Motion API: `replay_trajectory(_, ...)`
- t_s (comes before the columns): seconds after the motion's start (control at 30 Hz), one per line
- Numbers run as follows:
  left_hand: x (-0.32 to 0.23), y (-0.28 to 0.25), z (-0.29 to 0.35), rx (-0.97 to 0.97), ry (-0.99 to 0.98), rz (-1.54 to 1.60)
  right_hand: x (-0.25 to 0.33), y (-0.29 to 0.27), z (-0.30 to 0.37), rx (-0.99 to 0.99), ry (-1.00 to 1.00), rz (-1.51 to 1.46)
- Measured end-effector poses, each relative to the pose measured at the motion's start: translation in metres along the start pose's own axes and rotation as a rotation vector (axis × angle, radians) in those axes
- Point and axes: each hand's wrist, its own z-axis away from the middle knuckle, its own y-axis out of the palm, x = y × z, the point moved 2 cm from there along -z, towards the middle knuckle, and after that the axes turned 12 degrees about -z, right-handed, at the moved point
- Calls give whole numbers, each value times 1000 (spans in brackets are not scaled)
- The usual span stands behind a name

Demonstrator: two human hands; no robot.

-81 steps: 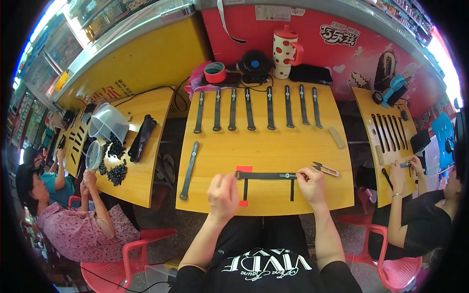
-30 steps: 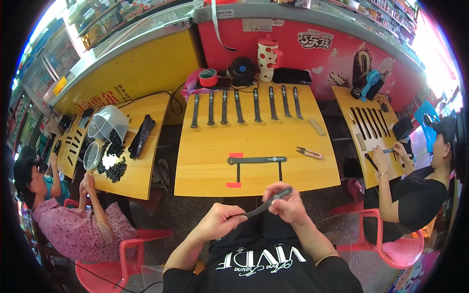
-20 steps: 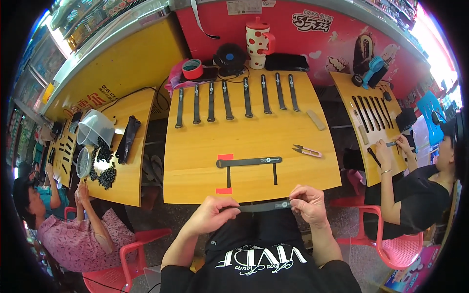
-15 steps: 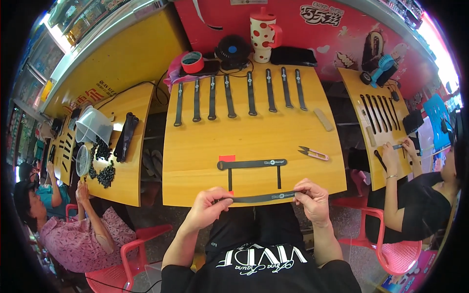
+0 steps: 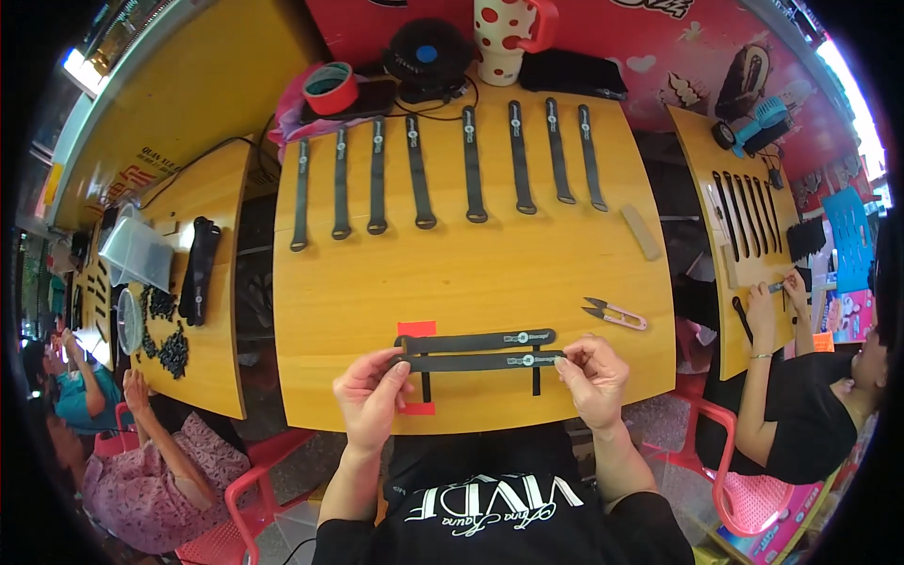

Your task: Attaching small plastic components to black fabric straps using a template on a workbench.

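Note:
A black strap (image 5: 476, 362) with pale lettering is stretched level between my two hands. My left hand (image 5: 370, 395) pinches its left end between thumb and fingers, and my right hand (image 5: 595, 381) pinches the right end. Just beyond it, a second black strap (image 5: 471, 342) lies flat on the wooden table (image 5: 452, 273), nearly parallel. Two short dark strips, a left one (image 5: 427, 386) and a right one (image 5: 536, 380), run toward me from that strap, passing beneath the held one. Red tape pieces mark the table near the left strip, one far (image 5: 417, 328) and one near (image 5: 417, 409).
Several black straps, one of them here (image 5: 474, 169), lie in a row farther back. Pink-handled thread snips (image 5: 617, 314) and a tan block (image 5: 640, 233) lie at right. A fan (image 5: 428, 58), red tape roll (image 5: 330, 88) and spotted tumbler (image 5: 499, 42) line the back. People work at both side tables.
Both hands have carried the held strap away from my body and over the table, close alongside the lying strap. My view has shifted slightly.

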Motion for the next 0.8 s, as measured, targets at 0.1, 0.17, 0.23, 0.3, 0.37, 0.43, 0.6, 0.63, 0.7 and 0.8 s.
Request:
replay_trajectory(0.1, 2, 0, -5, -80, 44, -39, -1, 3, -5, 0, -13, 38)
replay_trajectory(0.17, 5, -1, -8, -88, 31, -36, 0, 3, -9, -4, -25, 80)
replay_trajectory(0.23, 7, -2, -8, -100, 12, -67, 0, 3, -12, 81, -120, 256)
replay_trajectory(0.3, 7, -2, -8, -90, 3, -102, 0, 3, -13, 67, -116, 276)
replay_trajectory(0.37, 8, -2, -9, -80, -5, -137, 1, 3, -13, 53, -113, 295)
replay_trajectory(0.43, 9, -2, -9, -70, 8, -145, 1, 3, -12, 23, -114, 327)
replay_trajectory(0.6, 5, 1, -10, -100, 6, -170, -5, 4, -10, 2, -128, 352)
replay_trajectory(0.63, 6, 1, -10, -109, 9, -175, -7, 3, -10, -24, -98, 314)
replay_trajectory(0.7, 6, 2, -11, -110, 1, -176, -7, 3, -10, -19, -85, 325)
replay_trajectory(0.8, 6, 2, -10, -119, -2, -185, -8, 6, -12, -42, -86, 330)
